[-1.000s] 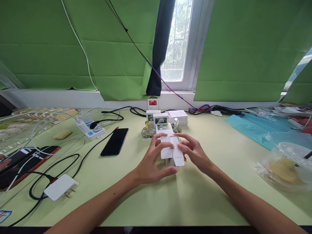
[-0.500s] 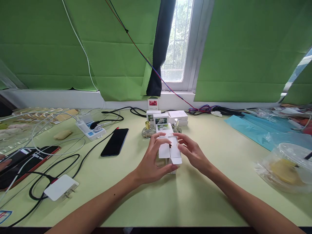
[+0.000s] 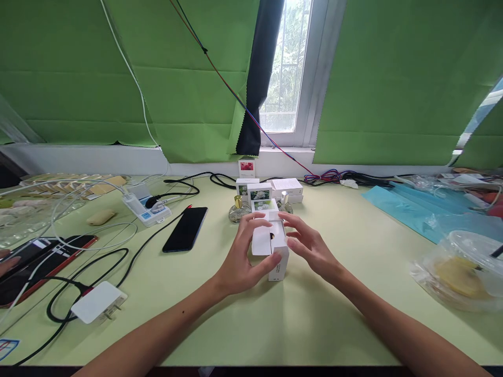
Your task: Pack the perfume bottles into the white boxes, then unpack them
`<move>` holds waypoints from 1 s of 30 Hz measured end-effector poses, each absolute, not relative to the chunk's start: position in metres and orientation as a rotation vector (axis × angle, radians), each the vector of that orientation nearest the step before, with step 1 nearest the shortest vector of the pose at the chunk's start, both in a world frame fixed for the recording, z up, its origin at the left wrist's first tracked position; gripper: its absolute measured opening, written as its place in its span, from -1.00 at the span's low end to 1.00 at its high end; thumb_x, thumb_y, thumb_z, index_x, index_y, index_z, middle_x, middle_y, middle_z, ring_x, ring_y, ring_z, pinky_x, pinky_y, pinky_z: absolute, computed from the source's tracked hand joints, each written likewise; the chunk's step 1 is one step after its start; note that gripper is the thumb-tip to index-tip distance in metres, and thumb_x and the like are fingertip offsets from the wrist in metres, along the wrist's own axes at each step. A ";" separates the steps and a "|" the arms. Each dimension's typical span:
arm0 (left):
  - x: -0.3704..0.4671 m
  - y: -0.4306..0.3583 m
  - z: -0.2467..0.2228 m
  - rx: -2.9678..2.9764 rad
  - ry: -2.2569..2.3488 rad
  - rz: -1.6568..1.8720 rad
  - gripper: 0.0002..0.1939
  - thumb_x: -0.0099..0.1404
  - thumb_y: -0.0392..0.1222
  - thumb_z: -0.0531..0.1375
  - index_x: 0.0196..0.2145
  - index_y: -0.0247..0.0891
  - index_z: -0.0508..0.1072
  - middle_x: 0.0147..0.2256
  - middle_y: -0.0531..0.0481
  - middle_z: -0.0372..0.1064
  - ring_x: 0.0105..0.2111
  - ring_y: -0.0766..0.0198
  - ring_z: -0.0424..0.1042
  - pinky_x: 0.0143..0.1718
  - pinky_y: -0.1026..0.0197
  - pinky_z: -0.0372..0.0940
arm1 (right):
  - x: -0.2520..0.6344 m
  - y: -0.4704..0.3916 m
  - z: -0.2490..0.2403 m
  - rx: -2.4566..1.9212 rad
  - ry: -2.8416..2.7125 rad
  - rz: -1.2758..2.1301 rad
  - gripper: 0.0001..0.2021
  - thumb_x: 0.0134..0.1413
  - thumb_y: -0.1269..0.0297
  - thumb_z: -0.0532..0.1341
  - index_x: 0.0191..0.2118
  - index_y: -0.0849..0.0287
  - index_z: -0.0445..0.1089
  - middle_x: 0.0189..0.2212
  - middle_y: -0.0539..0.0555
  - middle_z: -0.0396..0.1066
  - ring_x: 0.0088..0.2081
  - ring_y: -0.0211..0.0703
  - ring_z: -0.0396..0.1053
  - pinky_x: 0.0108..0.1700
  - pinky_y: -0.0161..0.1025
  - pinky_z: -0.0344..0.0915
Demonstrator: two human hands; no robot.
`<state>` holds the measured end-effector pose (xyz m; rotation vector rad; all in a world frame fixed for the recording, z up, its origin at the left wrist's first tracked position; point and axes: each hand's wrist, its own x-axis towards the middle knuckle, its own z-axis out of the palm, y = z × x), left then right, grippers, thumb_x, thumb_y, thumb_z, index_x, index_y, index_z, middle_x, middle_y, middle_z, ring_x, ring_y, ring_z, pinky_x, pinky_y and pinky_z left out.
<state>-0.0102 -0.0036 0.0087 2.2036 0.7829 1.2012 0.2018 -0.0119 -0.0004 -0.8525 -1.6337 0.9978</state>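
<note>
A white box [image 3: 279, 262] stands upright on the pale green table [image 3: 314, 335], its top partly open with one flap spread to the left. A small dark hole shows in its white top. My left hand [image 3: 245, 256] grips it from the left, thumb on the front edge and fingers over the top. My right hand [image 3: 310, 246] touches its right side and far top edge with the fingertips. Right behind stand white boxes with flower pictures [image 3: 260, 192], a glass bottle with a gold cap [image 3: 239, 210] and one with a silver cap [image 3: 285, 203].
A black phone [image 3: 185, 229] lies to the left, with a power strip [image 3: 145, 207], cables and a white charger [image 3: 99, 302]. Another person's fingers [image 3: 8, 263] touch a device at far left. Blue plastic [image 3: 404, 209] and a plastic cup [image 3: 471, 262] lie right.
The near flap of the box, which stuck out toward me, is now folded down. My left thumb has moved up to the front top edge.
</note>
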 end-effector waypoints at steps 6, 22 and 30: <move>-0.010 -0.003 0.009 2.169 0.793 1.234 -0.59 0.37 -0.05 0.26 0.11 -0.08 0.26 0.19 -0.18 0.15 0.26 -0.08 0.21 0.19 -0.12 0.27 | 0.203 -0.013 -0.006 -0.819 -1.666 0.903 -0.47 0.28 -0.02 0.26 0.31 -0.12 0.29 0.31 0.11 0.30 0.23 0.10 0.30 0.18 0.03 0.34; -0.009 -0.003 0.009 2.130 0.753 1.242 -0.60 0.37 -0.12 0.22 0.11 -0.09 0.24 0.18 -0.16 0.17 0.25 -0.04 0.22 0.20 -0.09 0.25 | 0.203 -0.016 -0.006 -0.750 -1.697 0.790 -0.48 0.29 0.11 0.29 0.32 -0.09 0.28 0.29 0.14 0.34 0.22 0.10 0.34 0.10 0.01 0.40; -0.009 -0.002 0.007 2.108 0.725 1.256 -0.58 0.36 -0.14 0.23 0.12 -0.07 0.23 0.17 -0.14 0.17 0.23 -0.05 0.24 0.21 -0.12 0.25 | 0.203 -0.015 -0.004 -0.737 -1.732 0.752 -0.50 0.28 0.11 0.30 0.29 -0.09 0.31 0.27 0.12 0.37 0.19 0.10 0.37 0.08 0.03 0.42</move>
